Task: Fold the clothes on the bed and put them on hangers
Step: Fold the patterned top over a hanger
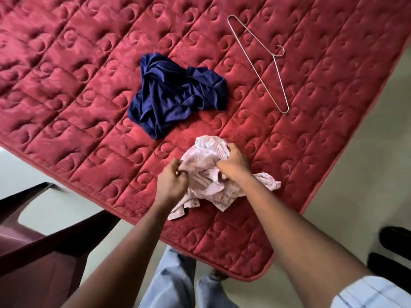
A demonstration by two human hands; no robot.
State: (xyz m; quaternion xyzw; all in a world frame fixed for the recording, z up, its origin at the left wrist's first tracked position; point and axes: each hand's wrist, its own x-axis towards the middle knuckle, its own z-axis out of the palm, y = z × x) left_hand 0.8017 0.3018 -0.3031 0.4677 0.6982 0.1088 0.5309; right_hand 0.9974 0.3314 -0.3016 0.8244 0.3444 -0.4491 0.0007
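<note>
A crumpled pale pink garment (pixel 209 187) lies near the front corner of the red quilted bed (pixel 77 85). My left hand (pixel 172 181) pinches its left edge, and my right hand (pixel 233 163) is closed on a bunch of the cloth at its upper right. Beyond it, in the middle of the bed, a dark blue garment (pixel 175 94) lies in a rumpled heap, untouched. A thin metal wire hanger (pixel 264 70) rests flat on the quilt at the far right, apart from both garments.
A dark maroon chair (pixel 33 252) stands at the lower left beside the bed. Pale floor (pixel 355 174) shows to the right of the bed, with dark shoes (pixel 393 252) at the right edge. My legs in light blue trousers (pixel 178 281) stand at the bed's corner.
</note>
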